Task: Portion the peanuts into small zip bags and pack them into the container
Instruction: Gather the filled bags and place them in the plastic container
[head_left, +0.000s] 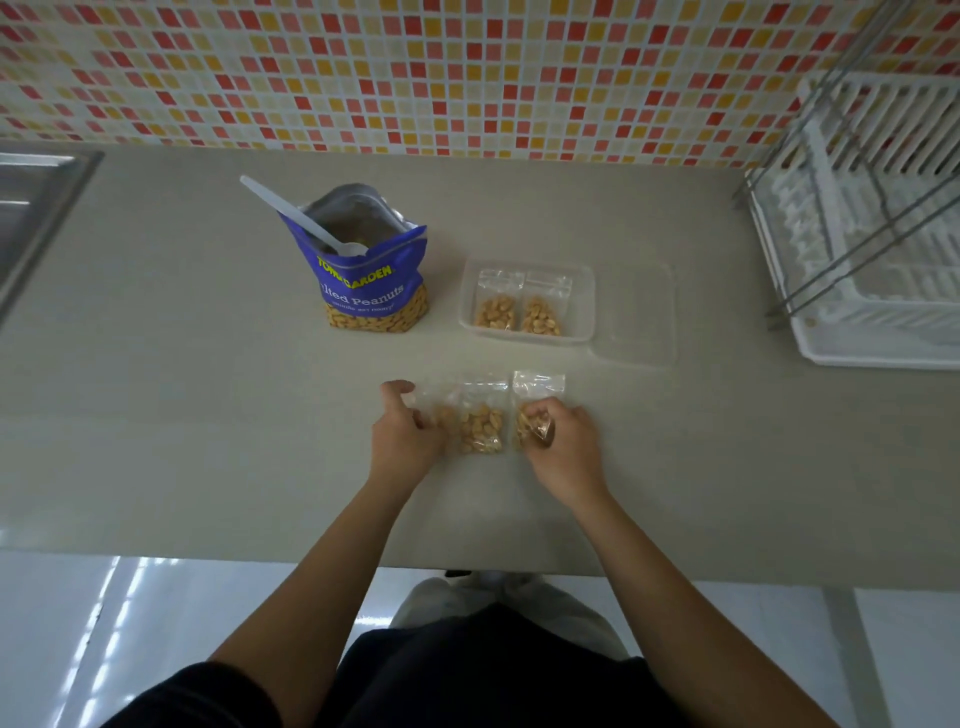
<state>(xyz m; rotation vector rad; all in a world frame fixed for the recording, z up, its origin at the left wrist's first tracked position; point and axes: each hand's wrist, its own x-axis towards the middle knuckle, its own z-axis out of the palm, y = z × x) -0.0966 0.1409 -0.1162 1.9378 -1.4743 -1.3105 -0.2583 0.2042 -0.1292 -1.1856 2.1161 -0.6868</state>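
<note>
Your left hand (405, 434) pinches the left zip bag (439, 408), your right hand (563, 447) grips the right zip bag (527, 410). The middle zip bag (480, 423) lies between your fingers, and the container (583, 306), holding 2 bags, sits beyond them.

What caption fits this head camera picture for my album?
Left grip holds one peanut bag, right grip another bag; two packed bags sit in the container.

The pale grey bench (182, 415) carries a standing blue peanut bag (371, 291) at the back, a clear container (527, 340) just right of it with its lid (636, 317) lying alongside, three filled small zip bags (483, 421) in a row near the front, and a white dish rack (872, 260) at the far right.
</note>
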